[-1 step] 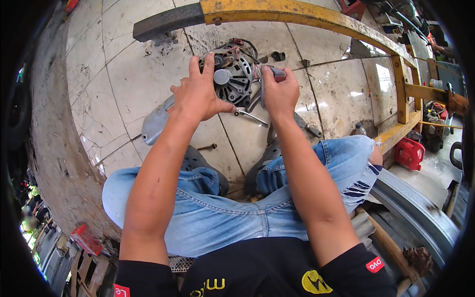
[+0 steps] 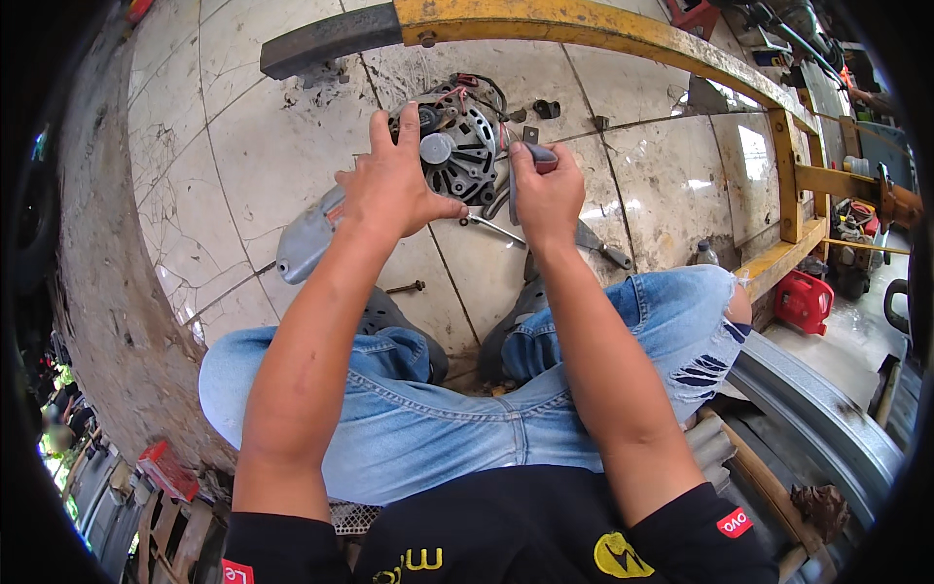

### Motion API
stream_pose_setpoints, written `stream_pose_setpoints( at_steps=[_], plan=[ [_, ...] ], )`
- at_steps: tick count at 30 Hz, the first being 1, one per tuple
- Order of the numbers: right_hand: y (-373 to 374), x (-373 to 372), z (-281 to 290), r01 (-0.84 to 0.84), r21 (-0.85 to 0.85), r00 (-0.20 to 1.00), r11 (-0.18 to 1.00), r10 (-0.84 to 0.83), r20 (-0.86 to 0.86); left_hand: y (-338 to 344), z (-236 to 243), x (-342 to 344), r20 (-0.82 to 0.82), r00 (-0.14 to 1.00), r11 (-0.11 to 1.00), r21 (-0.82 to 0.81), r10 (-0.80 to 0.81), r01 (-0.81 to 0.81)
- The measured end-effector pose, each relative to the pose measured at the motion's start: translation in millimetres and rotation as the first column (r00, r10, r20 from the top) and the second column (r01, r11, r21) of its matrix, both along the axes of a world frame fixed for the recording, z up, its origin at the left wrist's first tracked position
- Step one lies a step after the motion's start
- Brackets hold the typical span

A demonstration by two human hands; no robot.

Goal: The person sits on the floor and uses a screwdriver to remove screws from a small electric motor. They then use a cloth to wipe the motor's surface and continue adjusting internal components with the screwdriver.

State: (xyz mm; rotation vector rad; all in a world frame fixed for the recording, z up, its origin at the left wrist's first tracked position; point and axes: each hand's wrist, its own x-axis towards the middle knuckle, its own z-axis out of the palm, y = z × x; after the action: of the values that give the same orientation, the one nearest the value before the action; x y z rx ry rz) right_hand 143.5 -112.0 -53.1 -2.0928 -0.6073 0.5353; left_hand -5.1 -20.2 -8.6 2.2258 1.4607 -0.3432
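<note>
An alternator [image 2: 465, 151] with a slotted metal end housing, a round cap and red and black wires sits on the tiles before me. My left hand [image 2: 381, 190] grips its left side, fingers spread along the housing and thumb at its lower edge. Close to its right side, my right hand [image 2: 551, 195] is closed around a tool with grey and reddish grips [image 2: 545, 156]. The fingers hide its working end, so I cannot tell its exact kind. Below the alternator, a slim chrome wrench [image 2: 498, 231] slants between my hands, one end by my left thumb.
A grey metal cover [image 2: 304, 248] lies left, by my left forearm. A bolt [image 2: 407, 288] is near my shoe, and a grey-handled tool [image 2: 615, 257] lies right. A yellow steel frame [image 2: 584, 29] spans the far side and right. A red container [image 2: 806, 302] stands right.
My right hand has shifted slightly down and left with the tool, its fingers turned a little. A small dark metal plate beyond it now shows more. The left hand keeps its place.
</note>
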Motion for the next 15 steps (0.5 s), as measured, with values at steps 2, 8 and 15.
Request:
stream_pose_setpoints(
  at_steps=[2,8,15],
  plan=[
    [-3,-5,-8,-0.013,0.002,0.999,1.000,0.013,-0.048,-5,2,4,-0.007,0.998,0.998,-0.022,0.067,-0.067],
    [18,-1,-7,-0.081,-0.064,0.995,0.995,0.084,0.049,-6,2,7,0.007,0.998,0.998,-0.035,0.058,-0.058],
    [18,-2,-3,-0.148,-0.157,0.978,0.976,0.168,0.123,-2,1,6,0.010,0.999,0.999,-0.023,0.046,-0.046]
  ],
)
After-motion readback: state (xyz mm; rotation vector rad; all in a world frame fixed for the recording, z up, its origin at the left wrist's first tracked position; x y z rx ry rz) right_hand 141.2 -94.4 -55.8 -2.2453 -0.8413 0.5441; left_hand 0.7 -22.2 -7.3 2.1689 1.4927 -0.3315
